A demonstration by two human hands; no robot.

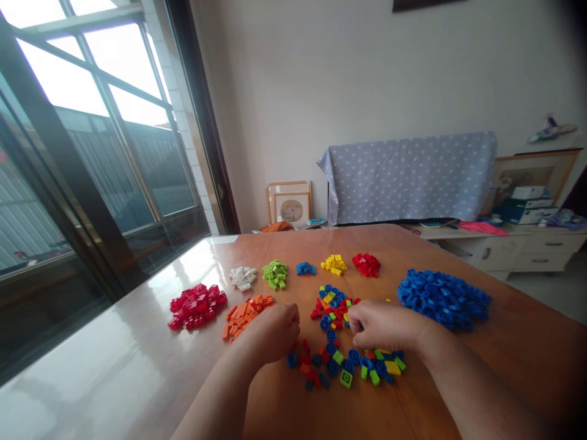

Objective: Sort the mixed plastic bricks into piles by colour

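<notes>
This looks like a room in a home, probably a living room. A polished wooden table (321, 240) fills the near part. Against the plain pale wall (275, 91) at the far side, a polka-dotted cloth (408, 177) drapes over something wide, and framed pictures (291, 209) lean upright to its left. A low white cabinet (499, 253) with handled drawers stands at the far right, small boxes (525, 214) and a pink cloth (483, 228) on its top. Tall glass panels (132, 159) in dark frames let in daylight on the left.
</notes>
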